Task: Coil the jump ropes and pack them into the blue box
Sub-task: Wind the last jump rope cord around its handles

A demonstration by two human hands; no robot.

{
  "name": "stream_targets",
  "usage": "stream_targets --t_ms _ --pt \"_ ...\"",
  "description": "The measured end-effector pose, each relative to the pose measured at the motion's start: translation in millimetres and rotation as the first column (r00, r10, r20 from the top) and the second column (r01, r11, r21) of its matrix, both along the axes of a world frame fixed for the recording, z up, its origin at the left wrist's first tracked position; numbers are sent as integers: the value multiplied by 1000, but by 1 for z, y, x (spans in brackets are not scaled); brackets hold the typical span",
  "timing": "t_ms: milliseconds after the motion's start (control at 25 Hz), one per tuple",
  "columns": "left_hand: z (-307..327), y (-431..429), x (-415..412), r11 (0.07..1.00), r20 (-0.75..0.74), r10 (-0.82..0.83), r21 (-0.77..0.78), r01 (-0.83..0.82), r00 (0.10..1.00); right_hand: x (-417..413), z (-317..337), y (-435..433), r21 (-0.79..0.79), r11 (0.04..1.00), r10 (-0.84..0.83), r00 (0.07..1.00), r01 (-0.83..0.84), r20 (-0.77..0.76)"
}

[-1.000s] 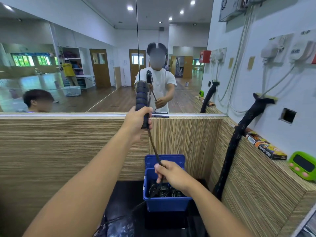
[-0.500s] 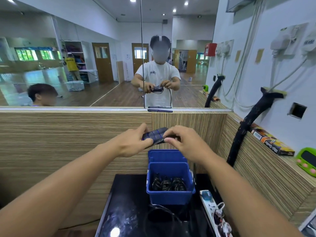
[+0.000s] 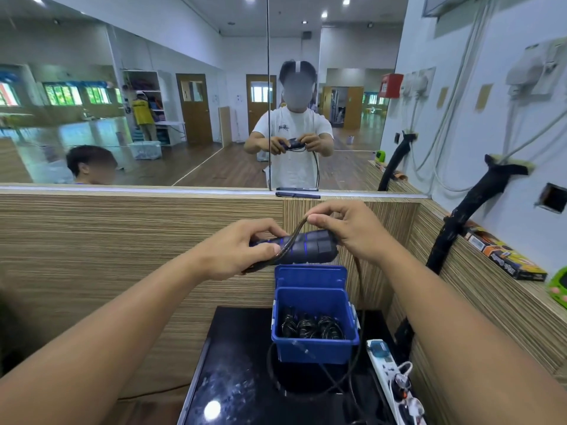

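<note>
rope handles (image 3: 303,248) held together above the box (image 3: 316,352), cord (image 3: 293,237) laid across them
head view: the left hand (image 3: 242,253) grips the paired handles at one end, thumb pressing the cord against them. the right hand (image 3: 346,231) pinches the cord just above the handles. the rest of the cord hangs from the right hand and loops on the black top (image 3: 233,348) in front of the open blue box, which has coiled ropes (image 3: 310,328) inside. the step looks like an early wrap of this rope. next, the right hand should carry the cord round the handles, turn by turn and taut, while the left clamps the bundle. the loose length may snag the box or the power strip (image 3: 386,366).
</note>
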State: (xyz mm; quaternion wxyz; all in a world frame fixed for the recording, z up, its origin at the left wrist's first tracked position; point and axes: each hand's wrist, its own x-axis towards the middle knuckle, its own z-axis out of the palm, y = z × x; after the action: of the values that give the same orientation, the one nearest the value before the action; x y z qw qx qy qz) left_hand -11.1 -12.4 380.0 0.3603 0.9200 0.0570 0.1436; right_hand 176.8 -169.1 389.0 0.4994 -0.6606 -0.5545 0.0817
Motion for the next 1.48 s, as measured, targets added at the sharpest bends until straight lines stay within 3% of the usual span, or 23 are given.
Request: stream_targets --t_ms 120,240,320,360,480,600,680,760,880,1080,1280,1400,1480 --pt "3 -9 -4 996 65 -49 -68 53 997 3 -9 2 -14 997 68 980 -72 -186" --pt "4 -16 -5 954 157 -103 -262 142 982 -4 -39 5 -12 993 103 912 -117 -398" --pt "5 -15 0 912 205 -38 -393 117 978 -19 -63 10 -3 995 83 882 -95 -464" --pt "7 -12 5 921 210 29 -385 56 977 -29 -74 12 -17 996 65 880 -83 -471" --pt "8 4 19 957 226 279 -144 -251 933 -52 -98 14 -183 980 -6 919 -72 -395" --pt "5 25 30 849 195 447 215 -482 873 -60 -101 9 -323 945 -1 984 -58 -178" --pt "-4 40 33 772 68 427 492 -402 902 -58 -87 5 -345 939 -7 1000 4 -6" --pt "-12 53 30 789 -119 349 573 -223 929 -49 -68 -1 -310 945 -55 985 105 165" --pt "-9 54 21 893 -275 192 447 -52 942 -32 -45 -13 -245 954 -116 966 173 231" --pt "-19 16 23 847 -286 92 526 76 954 -14 -32 -4 -143 980 -115 982 136 150" --pt "-22 4 16 944 -182 -25 319 83 983 9 -30 -7 -108 994 0 992 -13 -126" --pt "-16 -4 11 989 -86 -118 80 125 989 14 -45 -10 -42 995 69 937 -88 -342" --pt "-12 -9 11 991 -50 -134 24 135 990 13 -59 -11 -8 995 86 901 -99 -425"
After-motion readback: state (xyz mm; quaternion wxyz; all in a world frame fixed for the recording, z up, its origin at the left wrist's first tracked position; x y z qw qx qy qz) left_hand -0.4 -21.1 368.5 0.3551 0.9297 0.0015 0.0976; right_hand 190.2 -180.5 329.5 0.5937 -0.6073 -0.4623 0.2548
